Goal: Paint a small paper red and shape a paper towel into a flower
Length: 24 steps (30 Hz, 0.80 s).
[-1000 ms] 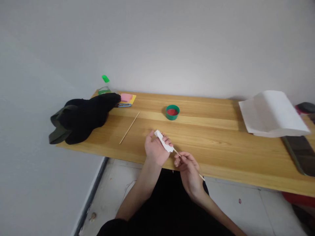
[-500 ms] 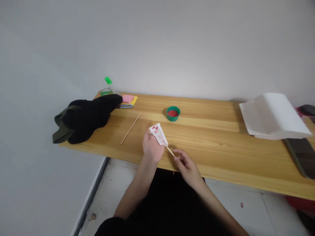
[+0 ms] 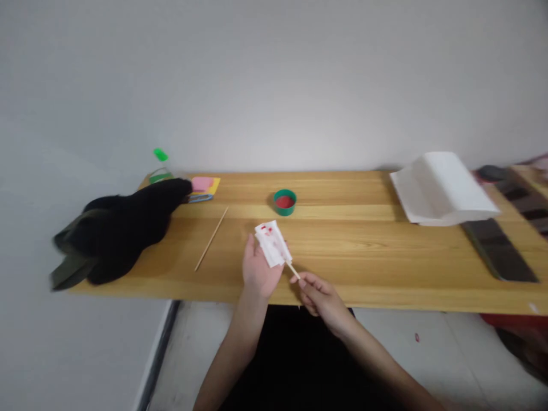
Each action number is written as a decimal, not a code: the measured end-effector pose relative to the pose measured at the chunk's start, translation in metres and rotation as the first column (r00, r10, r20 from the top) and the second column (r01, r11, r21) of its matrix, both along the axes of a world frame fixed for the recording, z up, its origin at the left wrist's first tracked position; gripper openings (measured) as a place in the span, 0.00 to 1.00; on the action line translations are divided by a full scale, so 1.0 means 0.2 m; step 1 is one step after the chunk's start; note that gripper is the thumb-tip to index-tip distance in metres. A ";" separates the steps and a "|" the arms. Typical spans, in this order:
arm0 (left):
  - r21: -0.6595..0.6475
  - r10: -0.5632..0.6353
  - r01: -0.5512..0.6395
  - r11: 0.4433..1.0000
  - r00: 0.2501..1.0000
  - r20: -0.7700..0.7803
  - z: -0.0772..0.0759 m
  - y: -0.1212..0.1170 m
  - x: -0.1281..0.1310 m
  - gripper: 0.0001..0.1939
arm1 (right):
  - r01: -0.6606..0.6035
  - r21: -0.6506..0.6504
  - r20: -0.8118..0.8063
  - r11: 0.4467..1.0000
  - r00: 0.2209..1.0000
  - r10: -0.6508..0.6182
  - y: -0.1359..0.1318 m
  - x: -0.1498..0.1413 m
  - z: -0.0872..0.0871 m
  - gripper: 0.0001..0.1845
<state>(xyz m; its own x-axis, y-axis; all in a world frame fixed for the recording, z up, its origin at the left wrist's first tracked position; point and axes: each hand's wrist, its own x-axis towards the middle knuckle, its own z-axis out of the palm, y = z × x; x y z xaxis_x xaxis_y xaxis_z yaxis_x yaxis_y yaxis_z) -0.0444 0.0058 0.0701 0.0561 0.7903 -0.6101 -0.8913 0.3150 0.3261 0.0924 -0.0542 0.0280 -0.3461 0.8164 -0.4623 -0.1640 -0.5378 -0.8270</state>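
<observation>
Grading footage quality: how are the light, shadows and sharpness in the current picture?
Head view: wall brightest around mid-frame, upper corners dimmer; soft shadow at the green bowl's left; black cloth blurred at its left end; held white piece soft, its red marks unreadable.

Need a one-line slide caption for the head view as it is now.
Left palm under red-marked white paper; right hand holding its stick.

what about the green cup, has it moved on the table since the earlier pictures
No, the green cup keeps its place on the table, right of the loose stick; only the camera view has shifted.
</observation>
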 end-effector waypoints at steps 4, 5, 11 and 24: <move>0.027 -0.035 0.034 0.999 0.999 0.020 -0.04 0.03 0.03 0.19 | 0.063 0.057 0.003 0.996 0.998 -0.063 0.00 0.00 -0.03 0.29; 0.038 -0.036 0.035 0.999 0.999 0.029 -0.05 0.03 0.04 0.19 | 0.078 0.064 0.002 0.995 0.997 -0.078 0.00 0.00 -0.03 0.30; 0.040 -0.036 0.033 0.999 0.996 0.076 -0.05 0.04 0.10 0.20 | 0.139 0.001 -0.053 0.990 0.989 -0.139 -0.03 0.03 -0.03 0.30; 0.195 -0.111 0.118 0.974 0.993 -0.049 0.02 0.01 0.21 0.15 | 0.100 -0.137 -0.272 0.985 0.953 -0.135 -0.09 0.11 0.03 0.23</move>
<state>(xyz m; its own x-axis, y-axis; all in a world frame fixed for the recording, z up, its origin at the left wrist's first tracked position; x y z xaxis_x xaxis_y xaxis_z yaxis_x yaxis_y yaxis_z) -0.0015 0.0077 0.0740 0.1332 0.8850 -0.4461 -0.8388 0.3404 0.4249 0.1138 -0.0730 0.0337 -0.3807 0.8032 -0.4582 -0.4473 -0.5936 -0.6690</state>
